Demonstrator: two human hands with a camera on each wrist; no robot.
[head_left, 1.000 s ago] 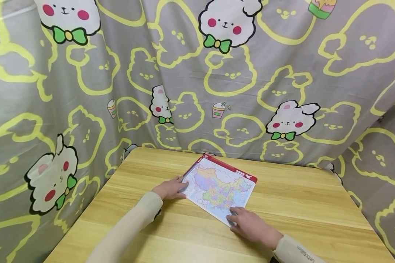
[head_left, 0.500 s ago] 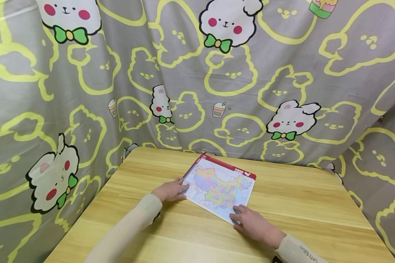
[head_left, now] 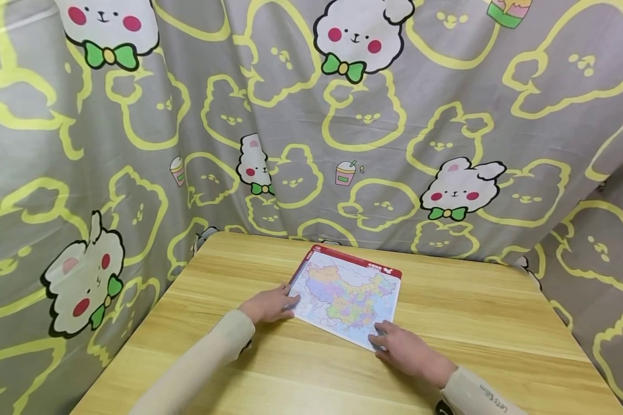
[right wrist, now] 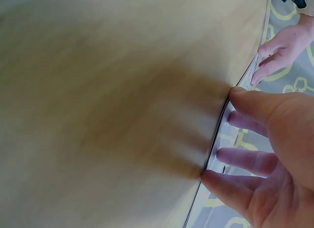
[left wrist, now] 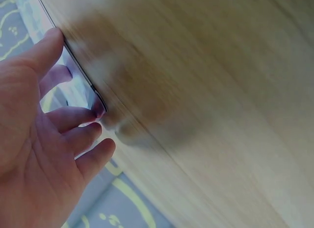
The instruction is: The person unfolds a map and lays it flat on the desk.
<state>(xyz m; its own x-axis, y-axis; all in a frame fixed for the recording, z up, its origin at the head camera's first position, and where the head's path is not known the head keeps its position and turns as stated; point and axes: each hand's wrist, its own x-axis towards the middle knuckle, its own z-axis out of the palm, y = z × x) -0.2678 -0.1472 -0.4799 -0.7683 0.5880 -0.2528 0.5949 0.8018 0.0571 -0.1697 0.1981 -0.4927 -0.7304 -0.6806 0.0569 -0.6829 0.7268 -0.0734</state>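
A thin, rectangular map board (head_left: 342,297) lies on the wooden table, printed with a multicoloured map of China under a red band along its far edge. At its near left corner, my left hand (head_left: 270,304) touches the board with fingers loosely extended; the left wrist view puts the thumb (left wrist: 55,37) against the board's edge. My right hand (head_left: 412,353) rests its fingertips on the near right corner. In the right wrist view the thumb (right wrist: 240,93) and the lowest finger (right wrist: 211,178) meet the edge, while fingers between them lie over the printed face.
The light wooden table (head_left: 472,323) stretches out around the board on all sides. Behind and beside it hangs a grey curtain (head_left: 291,115) with yellow outlines and white cartoon animals, reaching down to the table's back edge.
The map board has turned slightly anticlockwise on the table. My right hand has moved a little right and away from me with its corner; the left hand has barely shifted.
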